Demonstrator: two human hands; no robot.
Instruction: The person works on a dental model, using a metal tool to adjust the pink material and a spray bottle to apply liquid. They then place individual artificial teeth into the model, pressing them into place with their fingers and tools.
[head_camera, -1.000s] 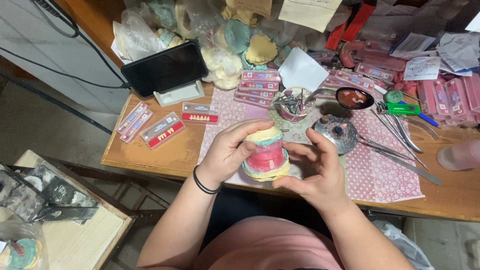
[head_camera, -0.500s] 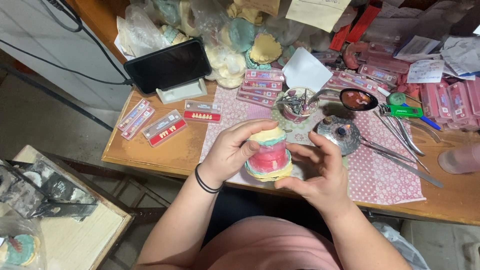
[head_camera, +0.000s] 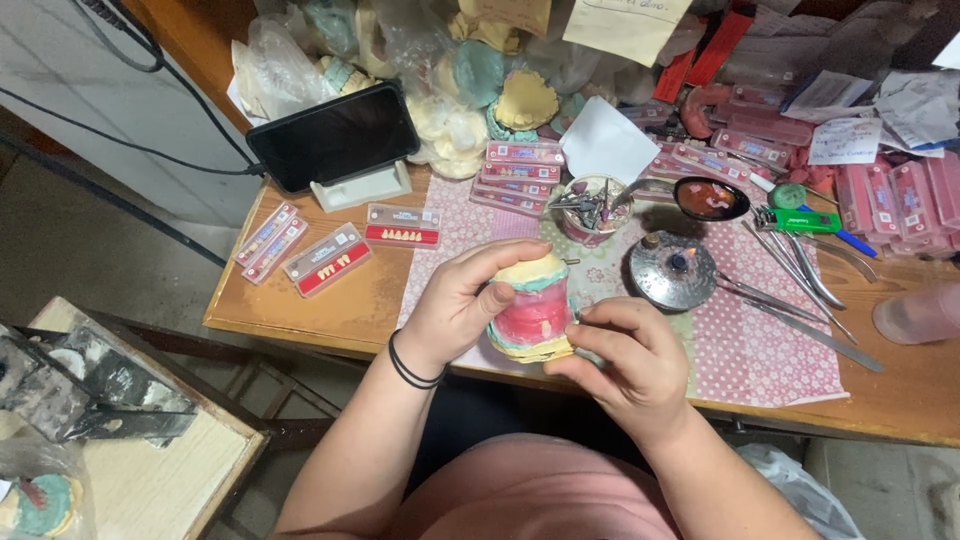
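Head view: we cradle a rigid, chip-prone dental cast with pink wax (head_camera: 533, 315), left hand (head_camera: 455, 310) fingers wrapped round it, right hand (head_camera: 625, 355) pinching its edge.

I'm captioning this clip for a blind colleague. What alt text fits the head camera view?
Seen from above, a person's left hand and right hand hold a pink and cream dental model over a cluttered wooden workbench. Behind it stand a small lit burner, metal hand tools, cards of artificial teeth and a dark phone on a stand.
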